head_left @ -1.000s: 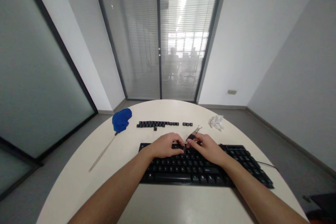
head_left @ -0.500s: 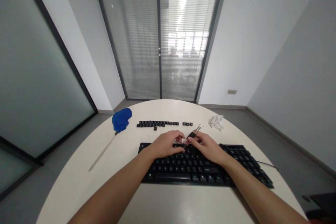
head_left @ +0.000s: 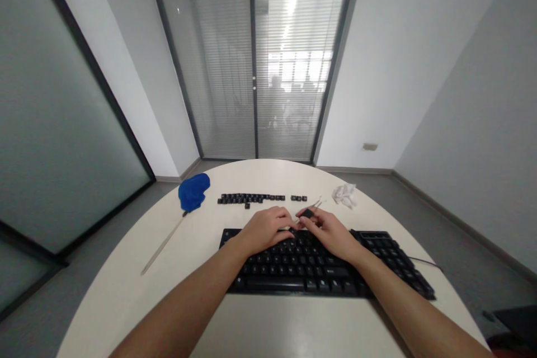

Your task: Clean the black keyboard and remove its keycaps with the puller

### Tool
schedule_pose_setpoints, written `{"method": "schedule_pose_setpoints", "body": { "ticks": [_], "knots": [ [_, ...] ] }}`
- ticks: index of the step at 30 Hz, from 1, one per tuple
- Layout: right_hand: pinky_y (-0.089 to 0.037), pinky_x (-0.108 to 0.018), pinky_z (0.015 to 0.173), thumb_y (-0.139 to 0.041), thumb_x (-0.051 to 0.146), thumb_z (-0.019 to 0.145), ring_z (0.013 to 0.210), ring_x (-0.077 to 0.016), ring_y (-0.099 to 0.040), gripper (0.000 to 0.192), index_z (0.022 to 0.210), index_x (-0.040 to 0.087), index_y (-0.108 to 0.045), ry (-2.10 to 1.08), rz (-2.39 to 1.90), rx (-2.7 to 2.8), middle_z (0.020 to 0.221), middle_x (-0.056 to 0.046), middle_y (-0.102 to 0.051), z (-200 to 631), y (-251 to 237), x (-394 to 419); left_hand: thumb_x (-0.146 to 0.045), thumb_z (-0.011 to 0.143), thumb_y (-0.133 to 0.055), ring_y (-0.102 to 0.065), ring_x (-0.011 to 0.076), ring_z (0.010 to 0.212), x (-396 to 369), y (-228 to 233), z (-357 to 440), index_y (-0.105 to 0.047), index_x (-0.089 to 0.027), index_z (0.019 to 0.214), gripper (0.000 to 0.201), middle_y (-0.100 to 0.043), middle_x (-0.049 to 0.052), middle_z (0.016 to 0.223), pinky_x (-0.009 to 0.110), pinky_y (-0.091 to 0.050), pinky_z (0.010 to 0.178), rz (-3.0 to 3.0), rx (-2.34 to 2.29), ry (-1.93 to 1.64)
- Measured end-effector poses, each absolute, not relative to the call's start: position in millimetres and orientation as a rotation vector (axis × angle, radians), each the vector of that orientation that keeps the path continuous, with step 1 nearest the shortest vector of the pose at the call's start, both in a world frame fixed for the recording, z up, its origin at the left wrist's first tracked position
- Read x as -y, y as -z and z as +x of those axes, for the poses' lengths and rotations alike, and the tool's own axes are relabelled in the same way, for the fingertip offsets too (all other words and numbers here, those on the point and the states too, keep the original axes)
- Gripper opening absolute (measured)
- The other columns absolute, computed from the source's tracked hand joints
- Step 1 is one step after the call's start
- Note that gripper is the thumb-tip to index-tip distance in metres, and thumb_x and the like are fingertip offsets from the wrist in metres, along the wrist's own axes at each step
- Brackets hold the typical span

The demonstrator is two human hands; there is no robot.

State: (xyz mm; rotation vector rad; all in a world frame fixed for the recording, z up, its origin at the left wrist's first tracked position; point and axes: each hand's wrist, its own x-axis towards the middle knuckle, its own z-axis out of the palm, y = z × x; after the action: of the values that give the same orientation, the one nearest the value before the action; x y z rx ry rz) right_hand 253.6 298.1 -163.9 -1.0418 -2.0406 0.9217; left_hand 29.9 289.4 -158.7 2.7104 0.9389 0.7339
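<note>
My round white table (head_left: 126,291) holds a black keyboard (head_left: 319,268). My left hand (head_left: 268,227) lies curled on its top keys; I cannot tell if it holds anything. My right hand (head_left: 331,230) pinches a small key puller (head_left: 309,212) just above the keyboard. Loose keys (head_left: 251,198) sit farther back.

head cam | looks forward-down | table (head_left: 126,291) near | glass doors (head_left: 251,67) far
</note>
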Motion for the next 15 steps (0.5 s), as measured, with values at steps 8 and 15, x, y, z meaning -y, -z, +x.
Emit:
{"method": "schedule_pose_setpoints", "body": {
  "ticks": [8,15],
  "knots": [
    [-0.053,-0.029,0.069,-0.051,0.053,0.093,0.076,-0.0213,-0.071,0.041,0.111,0.018,-0.062,-0.886,-1.082,2.059,0.081,-0.005,-0.075,251.3,160.6,-295.4,-0.033,0.095,-0.056,-0.059,0.0192,0.104,-290.3,159.4,29.4,-0.068,-0.025,0.109,0.020,-0.066,0.004,0.109,0.030,-0.045,0.093,2.781,-0.871,-0.687],
    [-0.053,-0.029,0.071,-0.052,0.048,0.093,0.080,-0.0217,-0.071,0.035,0.112,0.019,-0.062,-0.891,-1.058,2.029,0.086,-0.005,-0.075,251.2,162.4,-295.6,-0.035,0.096,-0.056,-0.060,0.0191,0.102,-286.0,153.2,33.7,-0.068,-0.024,0.107,0.020,-0.067,0.004,0.109,0.030,-0.045,0.093,2.769,-0.868,-0.743]
  ]
}}
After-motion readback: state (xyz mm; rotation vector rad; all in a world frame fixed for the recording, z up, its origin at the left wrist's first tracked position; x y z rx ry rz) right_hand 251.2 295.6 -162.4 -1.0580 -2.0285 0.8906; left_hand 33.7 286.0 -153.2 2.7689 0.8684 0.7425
